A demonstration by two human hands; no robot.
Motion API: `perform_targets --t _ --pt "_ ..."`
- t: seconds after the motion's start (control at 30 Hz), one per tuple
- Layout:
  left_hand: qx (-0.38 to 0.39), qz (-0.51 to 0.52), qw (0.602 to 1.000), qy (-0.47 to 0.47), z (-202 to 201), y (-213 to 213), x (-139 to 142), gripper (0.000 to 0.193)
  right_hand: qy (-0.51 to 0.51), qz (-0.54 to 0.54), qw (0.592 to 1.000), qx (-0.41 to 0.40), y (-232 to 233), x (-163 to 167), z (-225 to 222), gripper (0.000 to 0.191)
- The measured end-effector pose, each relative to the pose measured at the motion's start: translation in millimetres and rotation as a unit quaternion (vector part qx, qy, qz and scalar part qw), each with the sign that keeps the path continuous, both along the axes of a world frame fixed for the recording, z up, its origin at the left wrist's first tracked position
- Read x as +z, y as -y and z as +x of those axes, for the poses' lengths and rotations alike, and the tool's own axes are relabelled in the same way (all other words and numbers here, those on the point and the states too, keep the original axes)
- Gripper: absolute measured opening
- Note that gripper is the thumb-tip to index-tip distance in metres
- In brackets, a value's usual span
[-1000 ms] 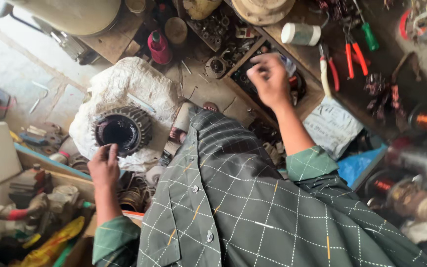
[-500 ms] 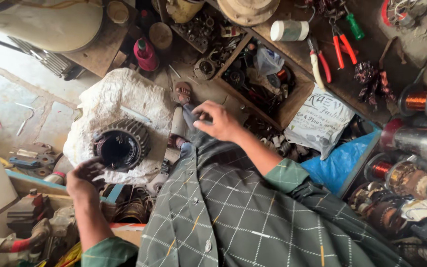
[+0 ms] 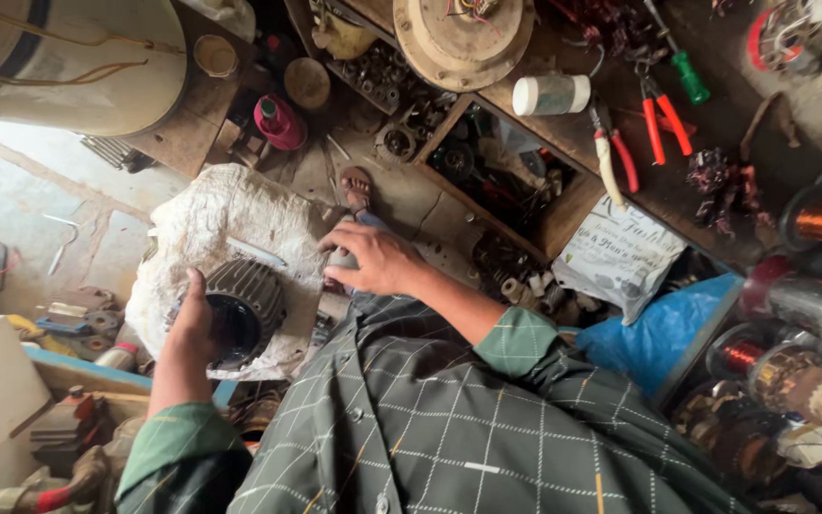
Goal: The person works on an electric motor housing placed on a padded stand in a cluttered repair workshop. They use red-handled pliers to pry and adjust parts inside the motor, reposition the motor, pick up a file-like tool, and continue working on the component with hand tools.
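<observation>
On the white sack [image 3: 230, 214], the finned motor housing [image 3: 244, 305] is lying with its bore facing up. The left hand [image 3: 194, 319] is gripping its rim, steadying it; just beside it, the right hand [image 3: 378, 259] is curling around a small grey object [image 3: 340, 259].

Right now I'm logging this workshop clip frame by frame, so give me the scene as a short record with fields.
setting: cluttered repair bench seen from above
left hand: grips the rim of the ribbed motor housing
right hand: rests on a small grey part, grip unclear
under housing: white sack
nearby tools: red-handled pliers, green-handled screwdriver
other: white cylindrical container, copper wire coil
</observation>
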State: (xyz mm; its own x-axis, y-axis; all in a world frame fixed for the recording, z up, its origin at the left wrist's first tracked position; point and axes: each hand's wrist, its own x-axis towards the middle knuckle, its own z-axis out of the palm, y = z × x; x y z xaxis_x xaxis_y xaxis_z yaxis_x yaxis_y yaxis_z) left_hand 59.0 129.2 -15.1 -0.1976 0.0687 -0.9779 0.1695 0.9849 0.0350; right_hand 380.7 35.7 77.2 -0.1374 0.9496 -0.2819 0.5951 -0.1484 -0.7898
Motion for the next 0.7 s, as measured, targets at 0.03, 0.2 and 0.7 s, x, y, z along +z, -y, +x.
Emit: perform_targets --t 0.03,0.2,0.7 --pt "0.041 0.012 0.998 0.04 6 1 2 0.08 -0.002 0.004 1.0 -0.003 1 0 4 0.034" --pt "0.227 0.043 0.962 0.144 27 5 -16 0.05 -0.037 -0.014 0.998 -0.054 10 -6 23 0.034" --pt "0.051 0.209 0.976 0.017 -49 76 -4 0.055 -0.096 -0.028 0.995 0.03 -8 -45 -21 0.03"
